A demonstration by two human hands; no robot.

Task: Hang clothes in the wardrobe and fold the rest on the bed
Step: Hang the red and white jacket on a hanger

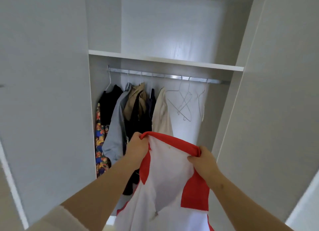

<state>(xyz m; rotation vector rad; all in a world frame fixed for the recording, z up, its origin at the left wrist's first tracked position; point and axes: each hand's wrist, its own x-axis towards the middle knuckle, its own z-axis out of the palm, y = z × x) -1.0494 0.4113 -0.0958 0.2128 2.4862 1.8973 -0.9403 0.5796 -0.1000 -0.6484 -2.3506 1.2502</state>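
The shirt (170, 172), white with red trim, hangs at 6 o'clock in front of the open wardrobe (172, 23). The left hand (138, 145) grips one end of its red top edge, fingers curled round the bunched cloth. The right hand (204, 159) pinches the other end, thumb under the rolled red fabric. The edge stretches between the two hands and the rest of the shirt drops out of view.

Behind it, toward 12 o'clock, a rail (164, 76) runs under a shelf (164, 60). On the rail's 9 o'clock half hang a black top (110, 101), a grey garment (117, 127), a tan one (134, 99) and a cream one (162, 113), packed close, with a patterned cloth (101, 144) outermost at 9 o'clock. On the 3 o'clock half hang bare wire hangers (183, 103), two of them crossed
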